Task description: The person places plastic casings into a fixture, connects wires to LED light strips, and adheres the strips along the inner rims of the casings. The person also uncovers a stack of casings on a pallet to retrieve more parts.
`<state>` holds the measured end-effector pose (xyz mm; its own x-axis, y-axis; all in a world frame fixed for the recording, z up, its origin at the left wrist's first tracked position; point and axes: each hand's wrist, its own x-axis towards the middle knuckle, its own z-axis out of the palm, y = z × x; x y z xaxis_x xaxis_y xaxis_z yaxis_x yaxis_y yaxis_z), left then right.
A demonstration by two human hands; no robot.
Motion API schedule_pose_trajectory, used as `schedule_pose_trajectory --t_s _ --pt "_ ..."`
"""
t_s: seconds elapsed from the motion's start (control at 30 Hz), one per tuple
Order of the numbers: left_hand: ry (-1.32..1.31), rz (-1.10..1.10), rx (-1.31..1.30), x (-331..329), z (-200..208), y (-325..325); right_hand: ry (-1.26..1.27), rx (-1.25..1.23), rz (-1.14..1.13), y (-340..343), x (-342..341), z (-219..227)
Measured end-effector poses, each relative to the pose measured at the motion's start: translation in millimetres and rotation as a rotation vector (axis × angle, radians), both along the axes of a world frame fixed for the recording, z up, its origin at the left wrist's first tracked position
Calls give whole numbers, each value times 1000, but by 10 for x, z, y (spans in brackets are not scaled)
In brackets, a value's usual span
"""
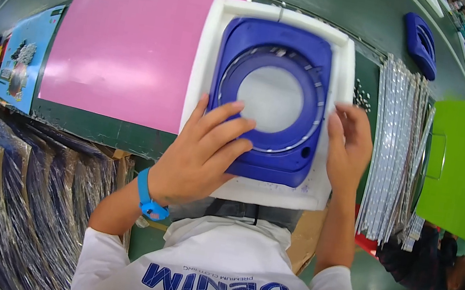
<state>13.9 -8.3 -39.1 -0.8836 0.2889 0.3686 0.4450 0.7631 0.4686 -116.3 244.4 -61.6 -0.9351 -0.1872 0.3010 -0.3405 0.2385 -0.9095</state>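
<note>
Resting splayed on the blue plastic housing (273,142), left hand (197,154) clasps nothing; housing sits in white foam tray (303,200). Judged part-done: segmented strip (321,106) circles its centre, 1 corner hole (306,152) unfilled. Right hand (349,143), fingers curled narrow beside tray's edge; contents unclear, blurred. Pink sheet (132,48) crowds left; slim green bench (369,69) gap right.

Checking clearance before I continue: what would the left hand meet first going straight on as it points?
The left hand would likely meet the pale circle inside the blue frame first, though depth is unclear.
</note>
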Motion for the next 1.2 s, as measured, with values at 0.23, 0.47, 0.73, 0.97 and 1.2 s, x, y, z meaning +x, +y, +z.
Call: schedule_pose_trajectory --t_s 0.23,0.47,0.73,0.97,1.2 --pt "437 17 -36 -2162 305 -330 136 351 60 147 334 -66" --pt "305 223 -236 -4303 -424 -250 363 627 181 9 402 -97" --pt "191 225 -92 -3072 -88 -648 325 613 235 42 321 -102" --pt "274 918 -176 525 -463 -1186 320 642 275 98 355 -69" --pt "110 1101 -184 981 -929 -1115 294 715 283 51 454 19"
